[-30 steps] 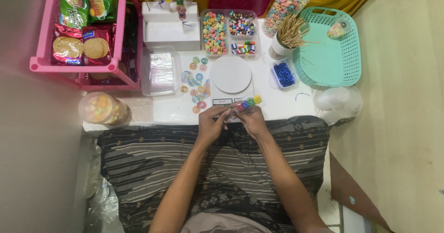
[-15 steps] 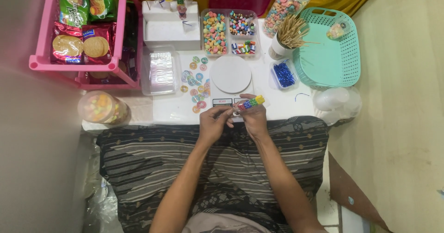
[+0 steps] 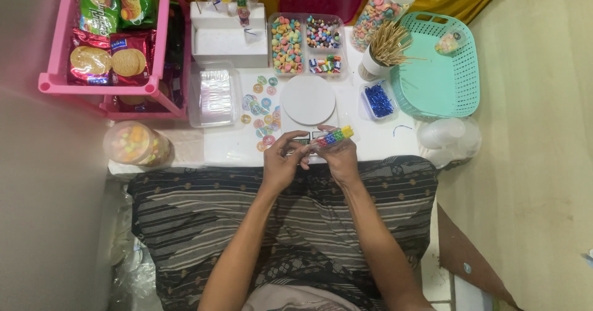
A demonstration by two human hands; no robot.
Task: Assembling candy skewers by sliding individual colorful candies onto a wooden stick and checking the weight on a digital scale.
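2 green snack packets (image 3: 117,2) and 2 red biscuit packets (image 3: 108,54) stand far left in a pink rack (image 3: 170,45).

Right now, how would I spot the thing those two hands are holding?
Find the white table and its round white disc. Just below it, the left hand and right hand meet on a skewer of coloured candies, the only sweets off the table.

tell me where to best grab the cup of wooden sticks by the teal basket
Grip the cup of wooden sticks low around its white body, coming from the near side. The sticks fan out over its top and toward the teal basket, so a grasp from above would likely snag them.
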